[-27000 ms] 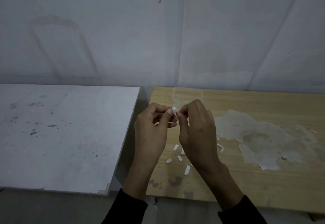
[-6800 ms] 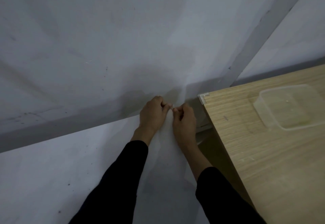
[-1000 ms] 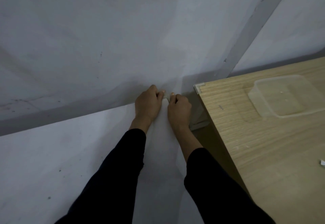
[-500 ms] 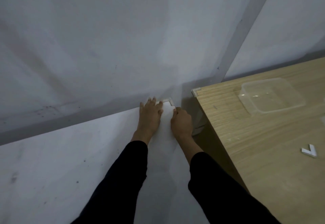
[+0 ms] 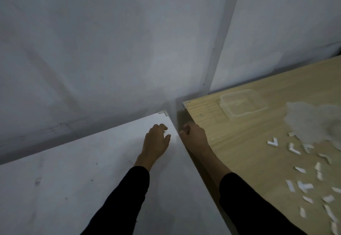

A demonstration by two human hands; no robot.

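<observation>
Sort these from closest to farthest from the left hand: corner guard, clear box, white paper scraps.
1. corner guard: just ahead of the left hand, on the white table's corner.
2. clear box: to the right, on the wooden table.
3. paper scraps: far right, same table.

Corner guard tiny; paper scraps blurred.
</observation>
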